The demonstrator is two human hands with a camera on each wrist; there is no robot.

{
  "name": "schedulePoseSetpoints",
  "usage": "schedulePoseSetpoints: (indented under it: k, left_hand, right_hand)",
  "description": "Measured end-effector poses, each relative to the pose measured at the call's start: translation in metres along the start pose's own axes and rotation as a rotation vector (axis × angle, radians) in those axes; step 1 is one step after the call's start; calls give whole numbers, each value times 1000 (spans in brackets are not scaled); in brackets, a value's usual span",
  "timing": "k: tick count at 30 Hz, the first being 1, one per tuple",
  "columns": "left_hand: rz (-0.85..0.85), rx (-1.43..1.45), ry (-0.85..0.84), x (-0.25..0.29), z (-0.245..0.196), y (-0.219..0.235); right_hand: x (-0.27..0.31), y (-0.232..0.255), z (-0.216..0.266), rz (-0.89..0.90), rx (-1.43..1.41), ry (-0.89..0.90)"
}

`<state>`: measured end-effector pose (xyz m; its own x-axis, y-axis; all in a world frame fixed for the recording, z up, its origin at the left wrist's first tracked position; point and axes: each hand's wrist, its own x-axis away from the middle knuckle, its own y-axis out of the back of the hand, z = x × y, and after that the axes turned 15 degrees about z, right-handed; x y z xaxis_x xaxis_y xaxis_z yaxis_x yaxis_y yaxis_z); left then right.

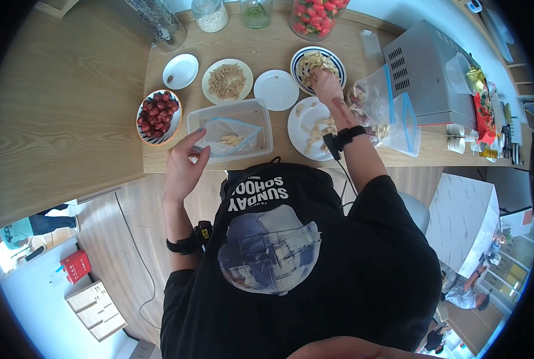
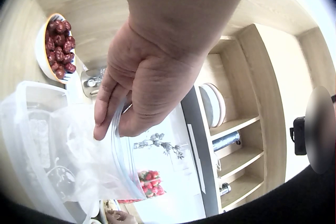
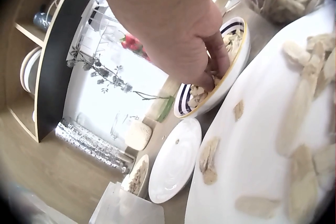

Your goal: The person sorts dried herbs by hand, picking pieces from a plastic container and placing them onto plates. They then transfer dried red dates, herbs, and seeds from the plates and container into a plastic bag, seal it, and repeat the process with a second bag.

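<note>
My left hand (image 1: 184,164) pinches the top edge of a clear zip bag (image 2: 119,148) between thumb and fingers. The bag lies over a clear plastic container (image 1: 268,122), its mouth parted, with a few pale slices (image 1: 231,140) inside. My right hand (image 1: 328,85) reaches down into a blue-striped bowl (image 3: 239,71) of pale dried slices (image 1: 316,60). Its fingers curl in among the slices, with the tips partly hidden. Close to the right forearm is a white plate (image 1: 297,133) with longer dried slices scattered on it.
Red dates fill a bowl (image 1: 140,130) at the left. Behind the container stand a small white dish (image 1: 183,67), a plate of short pale pieces (image 1: 226,82) and a white plate (image 1: 276,90). Filled zip bags (image 1: 374,99) lie right, beside a grey appliance (image 1: 425,72). Glass jars (image 1: 210,15) line the back.
</note>
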<state>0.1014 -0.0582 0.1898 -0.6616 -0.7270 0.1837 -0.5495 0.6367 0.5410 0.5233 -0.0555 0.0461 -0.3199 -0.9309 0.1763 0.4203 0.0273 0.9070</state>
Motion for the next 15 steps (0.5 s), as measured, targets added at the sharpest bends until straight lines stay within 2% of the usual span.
schedulePoseSetpoints:
  k: [6, 8, 15]
  left_hand:
    - [-1, 21, 7, 1, 1, 0]
    - [7, 21, 18, 1, 1, 0]
    - [1, -8, 4, -1, -1, 0]
  right_hand:
    - [-3, 3, -8, 20, -45, -34]
    - [-5, 3, -14, -32, -71, 40]
    - [-10, -3, -25, -73, -103, 54]
